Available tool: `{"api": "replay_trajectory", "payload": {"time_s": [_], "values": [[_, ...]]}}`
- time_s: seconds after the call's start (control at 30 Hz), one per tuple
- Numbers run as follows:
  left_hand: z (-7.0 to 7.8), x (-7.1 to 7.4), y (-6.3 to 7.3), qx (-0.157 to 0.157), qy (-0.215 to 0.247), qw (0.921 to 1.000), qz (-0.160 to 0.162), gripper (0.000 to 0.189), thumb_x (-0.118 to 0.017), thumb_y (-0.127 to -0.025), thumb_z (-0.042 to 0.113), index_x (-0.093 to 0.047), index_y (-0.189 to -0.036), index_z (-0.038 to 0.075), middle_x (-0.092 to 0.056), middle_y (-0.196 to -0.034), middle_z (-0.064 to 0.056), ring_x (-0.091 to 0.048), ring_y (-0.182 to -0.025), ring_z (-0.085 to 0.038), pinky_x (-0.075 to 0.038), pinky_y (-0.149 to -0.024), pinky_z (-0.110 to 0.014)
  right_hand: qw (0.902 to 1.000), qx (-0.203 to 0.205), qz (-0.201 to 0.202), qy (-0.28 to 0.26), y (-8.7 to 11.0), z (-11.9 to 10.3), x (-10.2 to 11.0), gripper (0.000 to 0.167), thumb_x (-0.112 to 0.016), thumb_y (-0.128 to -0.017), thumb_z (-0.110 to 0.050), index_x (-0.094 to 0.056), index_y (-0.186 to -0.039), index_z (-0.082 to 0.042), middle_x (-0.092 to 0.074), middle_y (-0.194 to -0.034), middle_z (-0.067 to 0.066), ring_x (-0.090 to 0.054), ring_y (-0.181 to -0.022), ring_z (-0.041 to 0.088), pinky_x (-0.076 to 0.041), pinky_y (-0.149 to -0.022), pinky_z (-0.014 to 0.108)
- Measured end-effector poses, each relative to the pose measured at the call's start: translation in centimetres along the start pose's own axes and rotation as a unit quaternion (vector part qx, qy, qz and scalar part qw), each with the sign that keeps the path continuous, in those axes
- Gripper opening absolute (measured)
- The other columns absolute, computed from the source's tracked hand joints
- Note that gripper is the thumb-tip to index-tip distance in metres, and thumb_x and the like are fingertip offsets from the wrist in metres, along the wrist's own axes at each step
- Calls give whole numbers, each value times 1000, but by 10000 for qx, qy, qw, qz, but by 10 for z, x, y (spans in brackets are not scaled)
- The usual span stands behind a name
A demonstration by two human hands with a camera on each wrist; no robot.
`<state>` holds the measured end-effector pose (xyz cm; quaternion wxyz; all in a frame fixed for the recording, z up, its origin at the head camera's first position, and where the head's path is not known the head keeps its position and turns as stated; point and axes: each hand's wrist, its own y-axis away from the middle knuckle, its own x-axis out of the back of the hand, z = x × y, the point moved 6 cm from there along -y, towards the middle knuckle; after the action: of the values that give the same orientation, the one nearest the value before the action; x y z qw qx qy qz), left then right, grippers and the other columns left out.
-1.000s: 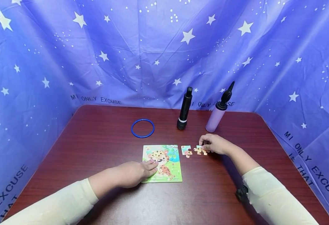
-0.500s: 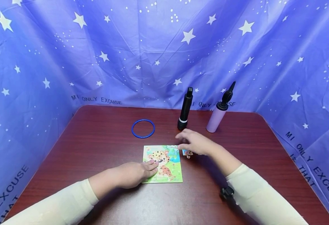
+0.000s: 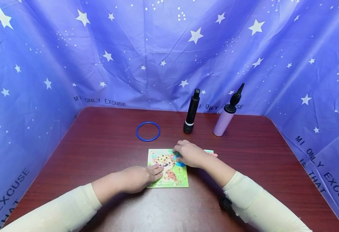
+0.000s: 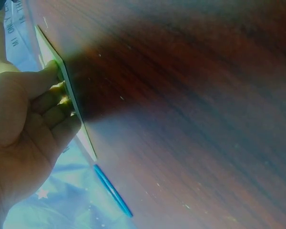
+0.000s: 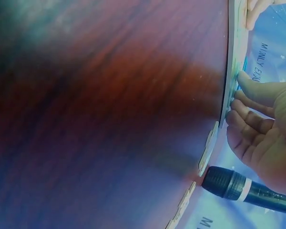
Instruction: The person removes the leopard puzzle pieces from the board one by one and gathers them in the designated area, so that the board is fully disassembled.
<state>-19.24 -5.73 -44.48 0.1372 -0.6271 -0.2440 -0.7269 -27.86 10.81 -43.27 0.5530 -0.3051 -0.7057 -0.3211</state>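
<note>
A square jigsaw puzzle point(image 3: 182, 176) with a cartoon leopard on green and blue lies flat on the table. My left hand point(image 3: 137, 179) rests on its left side, fingers extended over the picture; in the left wrist view the fingers touch the board point(image 4: 47, 45) at its edge. At the upper right corner my right hand point(image 3: 191, 155) touches the picture with bent fingers and thumb. Whether it pinches a piece is hidden. Loose puzzle pieces lie right of the board: one piece point(image 3: 211, 152) shows partly behind the right wrist, and the right wrist view shows a nearer piece point(image 5: 209, 149) and another piece point(image 5: 183, 207).
Behind the puzzle lies a blue ring point(image 3: 148, 140). A black cylinder with a white band point(image 3: 191, 111) and a purple hand pump with a black nozzle point(image 3: 224, 122) stand farther back. The dark red table point(image 3: 105, 138) is enclosed by a starry blue curtain point(image 3: 146, 42).
The right hand has left the loose pieces and moved left onto the puzzle's upper right corner. The left hand stays on the board.
</note>
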Motion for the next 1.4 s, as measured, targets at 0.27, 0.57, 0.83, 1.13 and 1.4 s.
{"api": "replay_trajectory", "payload": {"time_s": [0.27,0.57,0.83,1.13,1.4], "values": [[0,0,0,-37,-48,10000,59,52,-56,-95,6,-48,-146,12,-39,-156,-4,-37,-144,-21,-44,-108,-34,9982,149,-214,-544,-3,6,-5,47,-75,-85,-36,-63,-126,-16,-54,-109,-1,-50,-104,15,-47,-94,36],[0,0,-1,-19,-87,10000,23,54,-56,-94,5,-47,-147,12,-38,-156,-4,-36,-144,-21,-43,-109,-34,9983,107,-255,-515,-2,2,-3,41,-78,-83,-34,-64,-116,-16,-51,-108,-3,-49,-107,17,-46,-94,37],[1,0,0,15,6,10000,-14,53,-55,-95,5,-47,-147,12,-38,-157,-4,-36,-144,-21,-42,-110,-34,9935,-85,-309,-1094,-5,10,-6,36,-76,-85,-32,-57,-112,-19,-60,-110,-4,-54,-107,15,-47,-95,38],[0,0,0,63,94,9999,-19,50,-53,-97,7,-47,-147,12,-37,-157,-4,-36,-144,-21,-40,-111,-36,9638,-416,-164,-2629,1,29,-3,15,-66,-94,-21,-59,-108,-21,-64,-88,-1,-63,-61,20,-53,-56,33],[1,0,0,-1,66,10000,16,50,-52,-97,6,-47,-146,11,-38,-157,-6,-37,-144,-22,-40,-111,-36,9311,-705,182,-3575,16,52,3,12,-58,-99,-19,-59,-110,-22,-63,-94,3,-61,-56,25,-53,-49,39]]}}
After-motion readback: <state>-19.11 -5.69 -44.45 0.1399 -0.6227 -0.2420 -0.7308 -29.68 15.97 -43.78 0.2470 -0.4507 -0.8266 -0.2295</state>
